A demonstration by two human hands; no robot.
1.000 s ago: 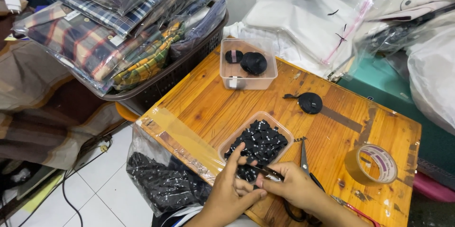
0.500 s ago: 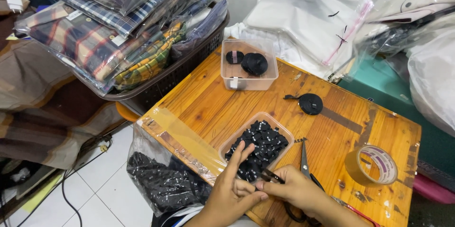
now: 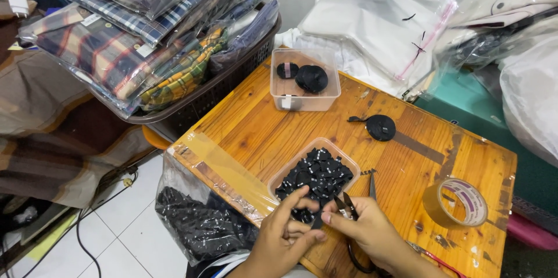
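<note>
Black fabric labels [image 3: 317,176], small and rectangular with white marks, are heaped in a clear plastic tray [image 3: 343,153] near the front edge of the wooden table [image 3: 256,121]. The left hand [image 3: 285,237] is seen at the tray's near rim, thumb and fingers closed on a small black piece. The right hand [image 3: 372,234] is closed around small snips [image 3: 347,207], whose blades are parted just beside that piece. A second clear tub [image 3: 302,101] at the table's far edge holds two black rolls [image 3: 311,77]; a white sticker is noted on its front wall. Another black roll [image 3: 381,127] lies mid-table. A brown tape roll [image 3: 456,202] rests near the right edge. A clear bag of black pieces [image 3: 197,220] hangs off the left front corner. Plaid shirts in clear bags [image 3: 145,28] are stacked in a dark basket [image 3: 203,101] beyond the left edge.
</note>
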